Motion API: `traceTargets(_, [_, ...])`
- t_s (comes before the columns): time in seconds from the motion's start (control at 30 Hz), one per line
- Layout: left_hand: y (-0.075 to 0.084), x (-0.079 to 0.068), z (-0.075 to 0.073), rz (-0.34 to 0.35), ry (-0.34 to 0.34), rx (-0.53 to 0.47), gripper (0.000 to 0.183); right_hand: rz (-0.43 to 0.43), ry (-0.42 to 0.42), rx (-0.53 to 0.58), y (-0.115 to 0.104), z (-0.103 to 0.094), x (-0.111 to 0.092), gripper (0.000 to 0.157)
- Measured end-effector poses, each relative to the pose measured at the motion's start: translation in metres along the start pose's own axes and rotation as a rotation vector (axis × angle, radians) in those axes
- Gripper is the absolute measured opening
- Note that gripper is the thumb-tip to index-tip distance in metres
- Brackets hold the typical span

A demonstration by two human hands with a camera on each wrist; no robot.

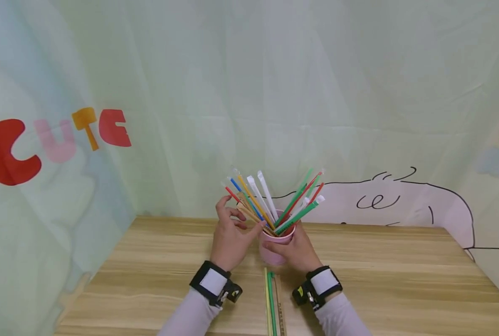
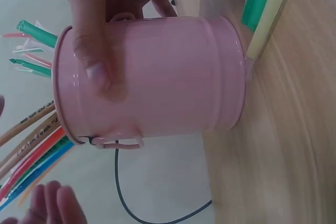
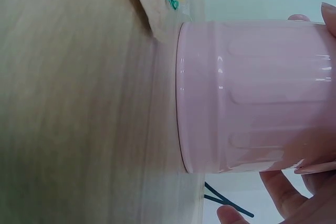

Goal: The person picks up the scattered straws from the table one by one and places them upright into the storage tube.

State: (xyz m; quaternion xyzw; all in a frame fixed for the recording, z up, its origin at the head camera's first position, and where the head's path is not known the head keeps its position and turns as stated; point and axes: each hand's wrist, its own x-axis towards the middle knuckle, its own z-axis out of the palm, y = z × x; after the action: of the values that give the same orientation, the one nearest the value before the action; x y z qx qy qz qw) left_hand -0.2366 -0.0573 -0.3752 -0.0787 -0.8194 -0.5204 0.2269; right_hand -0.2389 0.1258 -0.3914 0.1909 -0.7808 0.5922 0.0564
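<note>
A pink metal bucket [image 1: 272,255] with small side handles stands upright on the table, holding several wrapped straws [image 1: 298,214] in white, green, red, blue, yellow and brown. My right hand [image 1: 301,252] grips the bucket from the right, thumb across its front; in the left wrist view, that thumb [image 2: 97,74] lies on the pink wall. My left hand [image 1: 232,238] is at the left of the straws, fingers spread about them and thumb near the rim. Its fingertips [image 2: 55,205] appear apart from the straws in the left wrist view.
Several loose straws, yellow, green [image 1: 271,298] and brown, lie on the wooden table [image 1: 148,280] between the forearms, their far ends close to the bucket's base. A printed curtain [image 1: 232,93] hangs behind the table.
</note>
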Motion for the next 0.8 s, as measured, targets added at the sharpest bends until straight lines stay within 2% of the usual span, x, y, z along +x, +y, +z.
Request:
traceTargets(0.1, [-0.003, -0.001, 0.001, -0.063, -0.068, 0.036, 0.098, -0.008, -0.003, -0.004, 0.0, -0.001, 0.0, 0.083])
traceTargets(0.23, [-0.011, -0.002, 0.009, -0.117, -0.241, 0.072, 0.103, -0.019, -0.013, 0.027, 0.0, -0.001, -0.001, 0.08])
traceTargets(0.33, [-0.019, -0.004, 0.017, -0.123, -0.368, 0.031, 0.112, -0.036, -0.024, 0.038, 0.001, -0.001, -0.002, 0.079])
traceTargets(0.43, [-0.024, -0.004, 0.025, -0.093, -0.447, -0.074, 0.111, -0.046, -0.018, 0.008, 0.003, 0.0, -0.003, 0.079])
traceTargets(0.6, [-0.024, 0.0, 0.034, 0.018, -0.504, -0.226, 0.087, -0.05, -0.004, -0.045, 0.004, 0.0, -0.003, 0.081])
traceTargets(0.7, [-0.015, 0.0, 0.034, 0.044, -0.518, -0.288, 0.079, -0.064, 0.001, -0.062, 0.005, -0.002, -0.002, 0.082])
traceTargets(0.8, [-0.006, -0.001, 0.033, 0.069, -0.507, -0.341, 0.079, -0.072, 0.004, -0.07, 0.004, -0.004, -0.002, 0.085])
